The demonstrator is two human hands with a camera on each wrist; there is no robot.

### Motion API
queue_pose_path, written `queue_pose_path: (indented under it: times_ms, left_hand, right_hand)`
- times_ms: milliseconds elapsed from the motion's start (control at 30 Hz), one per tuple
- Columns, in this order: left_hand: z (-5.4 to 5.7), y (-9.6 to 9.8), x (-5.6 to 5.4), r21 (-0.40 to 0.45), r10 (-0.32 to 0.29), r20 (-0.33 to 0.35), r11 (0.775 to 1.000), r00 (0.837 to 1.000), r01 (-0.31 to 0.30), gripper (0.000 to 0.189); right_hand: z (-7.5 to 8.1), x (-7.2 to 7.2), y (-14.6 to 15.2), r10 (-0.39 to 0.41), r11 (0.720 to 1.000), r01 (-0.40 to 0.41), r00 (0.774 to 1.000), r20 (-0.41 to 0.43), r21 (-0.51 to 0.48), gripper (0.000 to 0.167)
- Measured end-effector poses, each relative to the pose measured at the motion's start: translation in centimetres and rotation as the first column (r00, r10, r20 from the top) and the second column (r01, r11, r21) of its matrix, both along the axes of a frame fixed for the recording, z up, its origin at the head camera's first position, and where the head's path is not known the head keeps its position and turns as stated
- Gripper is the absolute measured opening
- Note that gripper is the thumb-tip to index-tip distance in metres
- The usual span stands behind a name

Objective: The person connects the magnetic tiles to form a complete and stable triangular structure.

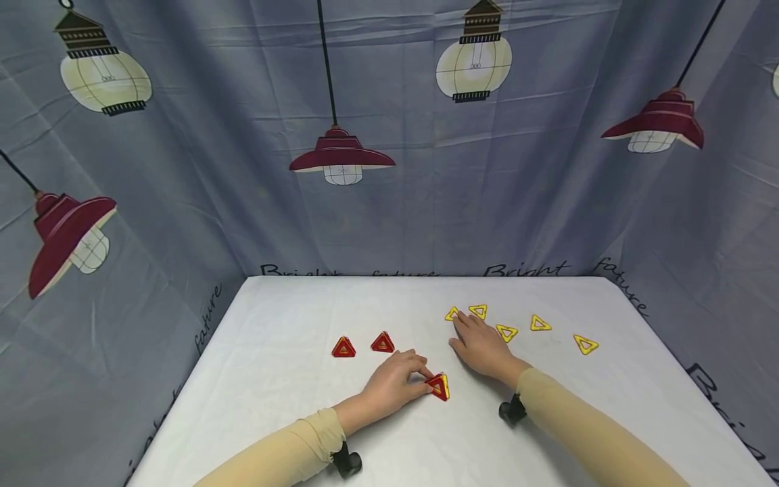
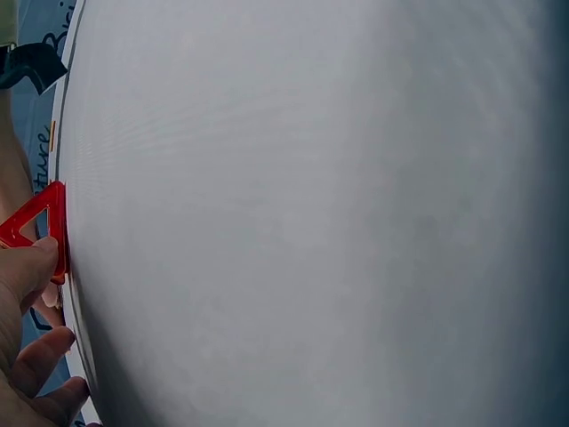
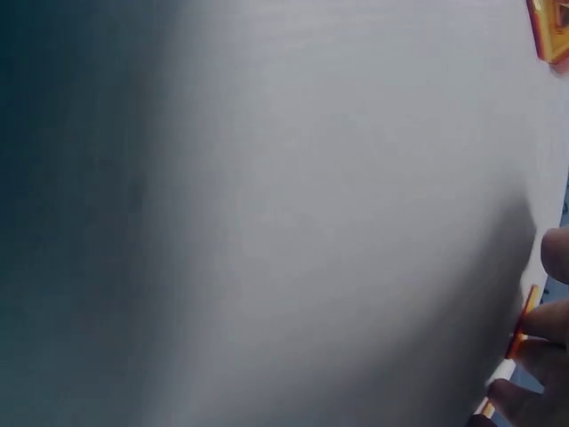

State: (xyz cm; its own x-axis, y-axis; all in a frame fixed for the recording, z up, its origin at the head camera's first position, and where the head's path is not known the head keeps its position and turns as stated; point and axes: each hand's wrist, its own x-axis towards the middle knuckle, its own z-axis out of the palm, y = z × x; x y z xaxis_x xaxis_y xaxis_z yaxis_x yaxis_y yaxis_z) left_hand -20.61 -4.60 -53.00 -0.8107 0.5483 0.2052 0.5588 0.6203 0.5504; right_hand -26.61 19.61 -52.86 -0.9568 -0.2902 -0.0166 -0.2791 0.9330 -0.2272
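Looking from the left, I see a blue-grey curtain (image 1: 182, 203) printed with hanging lamps, a dark red lampshade (image 1: 69, 237) tilting at the far side. Before it stands the white table (image 1: 274, 318).

Left of the table's middle is a first red triangle (image 1: 343, 348), and near it, apart, a second red triangle (image 1: 383, 343); from here I can't tell whether they lie flat or stand up.

Closer to the person, a tan left sleeve (image 1: 286, 450) reaches in, a black device (image 1: 347, 463) under the wrist. The left hand (image 1: 395, 383) has thumb and forefinger pinching a red-and-yellow triangle (image 1: 439, 387) at its left side, tipped up with its red face showing. Whether it touches the cloth, I can't make out.

Farther back and slightly right lies a first yellow triangle (image 1: 450, 314), partly covered by the fingertips of the right hand (image 1: 482, 346). Those fingers reach out and touch it; the thumb sits apart, so nothing is grasped there. Just right of the fingertips is a second yellow triangle (image 1: 479, 311), then a third (image 1: 506, 333) beside that hand, a fourth (image 1: 539, 323), and a fifth (image 1: 586, 345) farthest right. The right sleeve (image 1: 593, 433) slants away below them.
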Motion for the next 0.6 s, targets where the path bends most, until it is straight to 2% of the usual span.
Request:
queue_pose_path:
  times_ms: [233,400,600]
  left_hand:
    - [0.1,0.0,0.2,0.003,-0.004,-0.001,1.000,1.000,0.004,0.014]
    - [0.2,0.0,0.2,0.003,-0.004,-0.002,1.000,1.000,0.004,0.014]
    - [0.2,0.0,0.0,0.002,0.006,-0.001,1.000,1.000,-0.006,0.014]
  right_hand:
    - [0.7,1.2,0.9,0.041,0.999,-0.042,0.997,0.061,0.015,0.063]
    - [1.2,3.1,1.7,0.076,0.997,-0.076,0.992,0.102,-0.008,0.065]
    - [1.7,5.8,2.8,0.116,0.993,-0.113,0.988,0.102,-0.033,0.065]
